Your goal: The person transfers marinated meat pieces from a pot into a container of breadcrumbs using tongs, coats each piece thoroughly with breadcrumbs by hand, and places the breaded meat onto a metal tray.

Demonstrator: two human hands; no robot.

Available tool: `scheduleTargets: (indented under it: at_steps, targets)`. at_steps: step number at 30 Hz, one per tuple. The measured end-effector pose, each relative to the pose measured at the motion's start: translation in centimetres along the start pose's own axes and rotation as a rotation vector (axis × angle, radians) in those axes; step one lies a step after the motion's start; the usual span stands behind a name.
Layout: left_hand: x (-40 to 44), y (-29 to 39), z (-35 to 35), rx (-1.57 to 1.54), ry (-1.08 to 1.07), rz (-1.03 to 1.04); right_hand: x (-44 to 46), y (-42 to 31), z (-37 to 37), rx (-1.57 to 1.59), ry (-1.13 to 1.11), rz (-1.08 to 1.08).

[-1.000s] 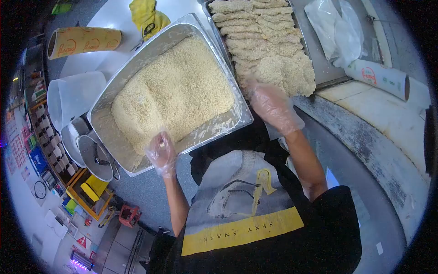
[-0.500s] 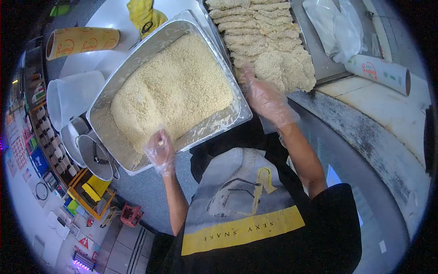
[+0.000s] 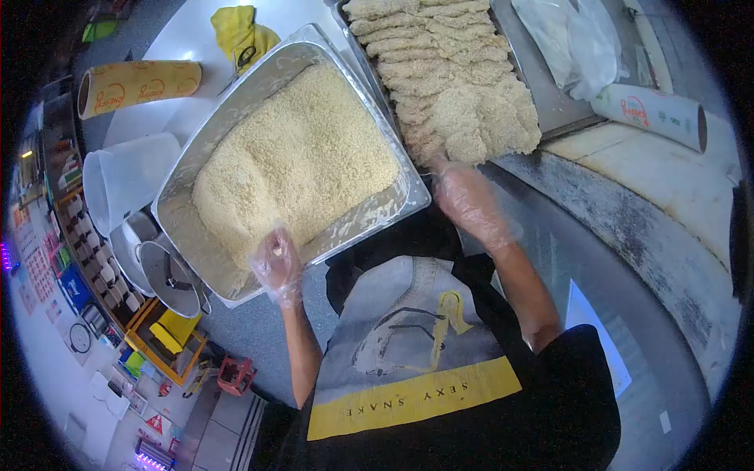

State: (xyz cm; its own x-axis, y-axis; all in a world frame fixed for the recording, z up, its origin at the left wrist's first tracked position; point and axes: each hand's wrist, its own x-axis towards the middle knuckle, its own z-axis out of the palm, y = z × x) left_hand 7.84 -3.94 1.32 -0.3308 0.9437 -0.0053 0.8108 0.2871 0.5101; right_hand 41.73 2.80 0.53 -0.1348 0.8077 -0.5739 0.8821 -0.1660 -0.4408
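Note:
My left hand (image 3: 279, 265), in a clear plastic glove, is at the near wall of a deep metal pan (image 3: 314, 250). Its fingers are curled in, and a small pale spot shows between them; what it holds, if anything, I cannot make out. Pale breadcrumbs (image 3: 298, 149) lie heaped in the pan. At the near edge of a metal tray (image 3: 510, 55) is my right hand (image 3: 471, 200), gloved too, its fingertips at the breaded pieces and partly hidden. Overlapping rows of flat breaded pieces (image 3: 440, 55) fill the tray, with larger ones (image 3: 487, 118) at the near end.
Left of the pan are a cardboard roll (image 3: 141, 86), a translucent tub (image 3: 129, 177) and a metal pot (image 3: 169, 275). A yellow cloth (image 3: 236, 35) lies behind it. Right of the tray are plastic bags (image 3: 573, 47) and another roll (image 3: 652, 118).
My right hand has drawn back toward my body, from over the breaded pieces to the tray's near edge. My left hand stays nearly where it was.

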Motion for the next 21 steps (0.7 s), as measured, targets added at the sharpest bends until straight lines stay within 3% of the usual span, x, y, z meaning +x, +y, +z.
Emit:
scheduleTargets:
  at_steps: [2,5,9,11,18,21]
  targets:
    - [0.0,0.2,0.0,0.005,-0.006,0.001,-0.3,-0.9,-1.1,0.124,0.154,-0.108]
    - [0.1,0.2,0.0,0.038,-0.010,0.023,1.7,0.9,0.9,0.026,0.120,-0.195]
    - [0.0,-0.1,-0.1,0.072,-0.023,0.006,1.8,-1.2,-1.4,-0.035,0.059,-0.153]
    - [-0.1,-0.3,0.0,0.084,-0.018,-0.005,1.4,-2.2,-2.4,0.034,0.149,-0.166]
    - [0.0,-0.8,0.0,0.100,0.011,0.057,3.2,-3.4,-2.4,0.019,0.155,-0.125]
    - [-0.1,-0.4,0.0,0.099,0.049,0.071,4.2,-3.4,-2.8,-0.022,0.044,-0.092]
